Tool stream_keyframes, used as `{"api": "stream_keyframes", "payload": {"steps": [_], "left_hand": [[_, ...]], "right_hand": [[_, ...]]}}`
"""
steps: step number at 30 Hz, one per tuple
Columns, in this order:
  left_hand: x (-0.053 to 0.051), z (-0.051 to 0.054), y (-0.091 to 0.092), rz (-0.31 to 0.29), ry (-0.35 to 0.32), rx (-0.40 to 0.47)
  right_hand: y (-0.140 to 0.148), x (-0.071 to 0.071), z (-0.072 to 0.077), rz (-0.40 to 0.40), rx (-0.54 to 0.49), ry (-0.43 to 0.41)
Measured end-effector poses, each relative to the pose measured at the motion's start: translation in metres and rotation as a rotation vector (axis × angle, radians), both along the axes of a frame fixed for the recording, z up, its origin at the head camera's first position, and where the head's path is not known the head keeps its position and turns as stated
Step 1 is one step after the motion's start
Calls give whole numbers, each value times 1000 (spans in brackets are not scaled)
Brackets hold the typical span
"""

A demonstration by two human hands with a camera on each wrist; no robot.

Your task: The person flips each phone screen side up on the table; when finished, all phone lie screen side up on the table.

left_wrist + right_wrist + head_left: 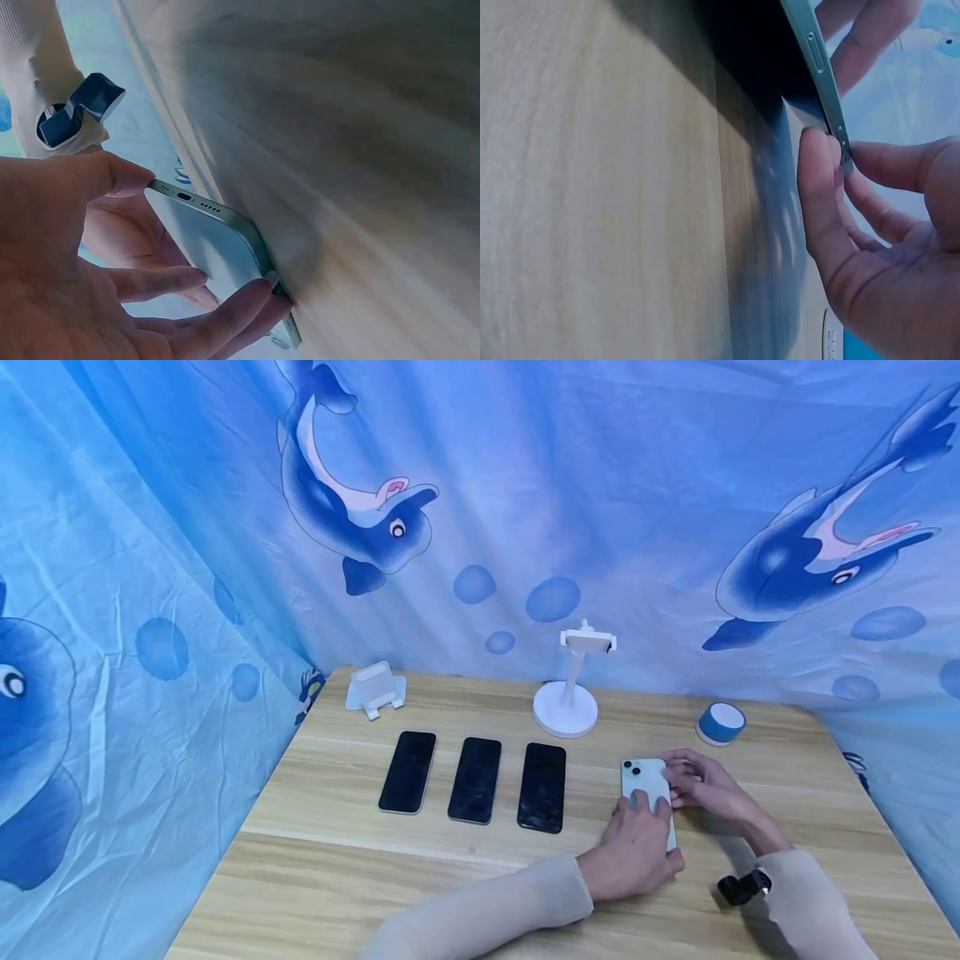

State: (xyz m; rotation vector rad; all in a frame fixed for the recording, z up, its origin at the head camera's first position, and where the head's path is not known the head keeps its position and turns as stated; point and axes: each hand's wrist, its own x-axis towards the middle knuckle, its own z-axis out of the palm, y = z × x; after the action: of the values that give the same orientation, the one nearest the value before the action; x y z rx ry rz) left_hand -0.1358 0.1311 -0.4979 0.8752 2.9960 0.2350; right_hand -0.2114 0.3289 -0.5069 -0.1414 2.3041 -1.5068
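Observation:
A pale green phone (648, 779) with two rear cameras is held back side up at the table's right. My left hand (634, 850) grips it, the thumb at the charging-port end and fingertips at its left edge, as the left wrist view shows on the phone (214, 247). At the far right edge, my right hand (708, 789) pinches it. In the right wrist view my right hand (889, 255) has fingers under the dark screen side and the thumb on the back. There the phone (817, 64) is tilted, with that edge raised off the wood.
Three dark-screened phones, left (408, 772), middle (475, 780) and right (542, 787), lie in a row on the wooden table (315, 860). Behind them stand a white folding stand (375, 687) and a round-based phone holder (566, 708). A blue-and-white cylinder (722, 724) sits beyond my right hand.

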Motion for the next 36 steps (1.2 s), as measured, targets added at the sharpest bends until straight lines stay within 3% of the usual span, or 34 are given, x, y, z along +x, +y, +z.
{"api": "stream_keyframes", "payload": {"steps": [6, 13, 24, 32, 36], "left_hand": [[0, -1, -4, 12, 5, 33], [-3, 2, -9, 48, -85, 105], [-7, 2, -18, 42, -137, 178], [-10, 5, -26, 75, -259, 289], [-11, 6, -29, 78, -278, 336]], "right_hand": [[3, 2, 1, 61, -58, 9], [4, 1, 5, 120, -124, 21], [-1, 0, 5, 109, -134, 31], [-7, 3, 6, 112, -132, 65], [-10, 2, 3, 115, -138, 64]]}}
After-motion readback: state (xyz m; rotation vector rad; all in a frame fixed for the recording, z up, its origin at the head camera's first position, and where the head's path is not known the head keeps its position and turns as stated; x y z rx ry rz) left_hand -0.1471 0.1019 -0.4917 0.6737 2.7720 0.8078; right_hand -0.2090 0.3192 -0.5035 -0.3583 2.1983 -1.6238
